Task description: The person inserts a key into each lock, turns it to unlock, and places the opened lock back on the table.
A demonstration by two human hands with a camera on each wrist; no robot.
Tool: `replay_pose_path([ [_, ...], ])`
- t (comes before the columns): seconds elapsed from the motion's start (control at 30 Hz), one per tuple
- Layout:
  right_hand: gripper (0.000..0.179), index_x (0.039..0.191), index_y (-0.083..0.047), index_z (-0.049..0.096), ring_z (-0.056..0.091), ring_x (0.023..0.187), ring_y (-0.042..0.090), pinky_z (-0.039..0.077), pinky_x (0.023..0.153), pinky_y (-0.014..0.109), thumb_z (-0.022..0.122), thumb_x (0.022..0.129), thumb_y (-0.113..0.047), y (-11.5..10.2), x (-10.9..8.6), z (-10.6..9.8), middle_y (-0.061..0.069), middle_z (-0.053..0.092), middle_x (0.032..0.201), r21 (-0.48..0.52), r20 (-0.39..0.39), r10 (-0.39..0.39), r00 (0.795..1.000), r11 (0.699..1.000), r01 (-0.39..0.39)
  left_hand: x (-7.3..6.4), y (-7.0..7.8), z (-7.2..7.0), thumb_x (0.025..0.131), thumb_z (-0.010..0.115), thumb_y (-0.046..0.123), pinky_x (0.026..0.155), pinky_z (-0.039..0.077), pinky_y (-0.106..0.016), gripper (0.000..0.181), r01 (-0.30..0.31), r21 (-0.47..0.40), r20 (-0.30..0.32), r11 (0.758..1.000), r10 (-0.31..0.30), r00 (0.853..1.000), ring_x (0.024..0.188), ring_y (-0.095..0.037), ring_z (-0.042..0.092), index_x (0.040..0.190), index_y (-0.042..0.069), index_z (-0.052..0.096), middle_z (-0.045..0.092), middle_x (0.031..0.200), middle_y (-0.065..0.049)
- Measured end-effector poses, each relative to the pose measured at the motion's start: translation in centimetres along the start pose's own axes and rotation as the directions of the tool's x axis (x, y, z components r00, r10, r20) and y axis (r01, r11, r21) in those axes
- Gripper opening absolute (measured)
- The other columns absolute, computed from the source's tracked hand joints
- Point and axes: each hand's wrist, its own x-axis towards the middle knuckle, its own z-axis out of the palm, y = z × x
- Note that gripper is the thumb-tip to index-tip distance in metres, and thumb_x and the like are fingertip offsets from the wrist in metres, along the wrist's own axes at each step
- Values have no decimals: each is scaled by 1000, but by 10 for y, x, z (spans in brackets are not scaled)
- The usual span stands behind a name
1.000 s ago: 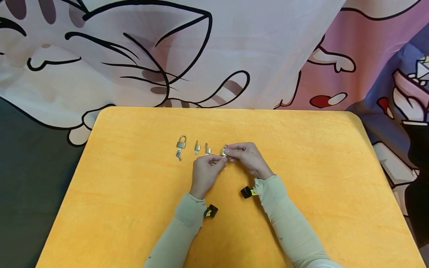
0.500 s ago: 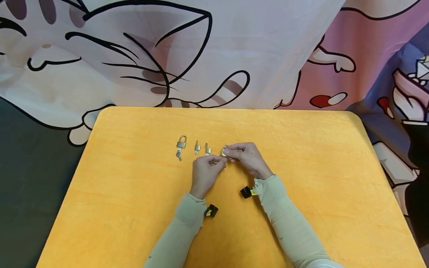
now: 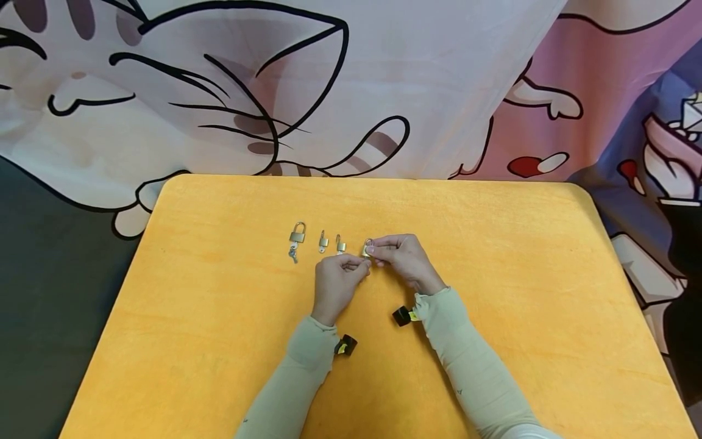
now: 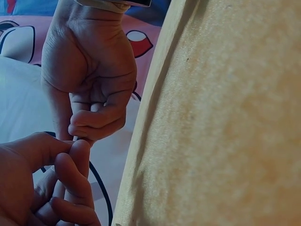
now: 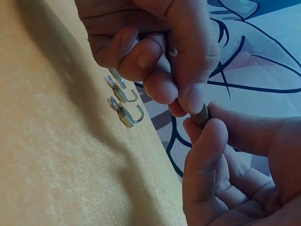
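Observation:
Near the middle of the table, a small brass padlock [image 3: 366, 249] is pinched between thumb and fingers of my right hand [image 3: 403, 256]. Its shackle points away from me. At the padlock's lower end my left hand [image 3: 339, 283] pinches with thumb and forefinger, seemingly on its small key, which the fingertips hide. Seen from the right wrist, the padlock body [image 5: 202, 116] shows as a dark edge between both hands' fingertips. From the left wrist the fingertips meet and the padlock is hidden.
Left of the hands lie two small padlocks with shackles undone, one padlock [image 3: 341, 246] and another [image 3: 323, 242]. Farther left is a larger padlock [image 3: 297, 236] with keys [image 3: 293, 253] at its base. A cartoon-printed cloth [image 3: 384, 73] hangs behind the yellow table [image 3: 219, 341].
Both hands stay almost in place around the padlock. A pale silvery bit at its lower end, visible one second ago, is now covered by my left fingertips.

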Motion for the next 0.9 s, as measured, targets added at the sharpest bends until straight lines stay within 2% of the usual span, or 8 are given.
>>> replay_pose_path([
  [0.43, 23, 108, 13, 72, 64, 69, 13, 55, 66, 26, 72, 92, -4, 0, 0, 1, 13, 75, 96, 1, 7, -8, 1000, 1000, 8, 0, -1, 1, 87, 79, 17, 52, 49, -26, 12, -25, 25, -16, 999, 25, 1000, 56, -6, 64, 76, 12, 80, 71, 65, 7],
  [0.7, 22, 107, 12, 72, 63, 68, 13, 55, 65, 24, 73, 91, -4, 0, 0, 1, 15, 74, 99, 1, 7, -9, 1000, 1000, 9, 0, -1, 1, 87, 79, 17, 52, 50, -26, 11, -11, 32, -20, 999, 12, 1000, 56, -7, 64, 77, 11, 80, 72, 67, 6],
  [0.9, 21, 105, 13, 72, 62, 66, 13, 54, 64, 24, 73, 91, -3, 0, -1, 1, 12, 74, 91, 3, 7, -8, 1000, 1000, 8, 0, 0, 2, 86, 79, 16, 53, 51, -27, 11, -7, 39, -22, 999, 8, 1000, 57, -7, 64, 77, 10, 80, 72, 68, 5],
])
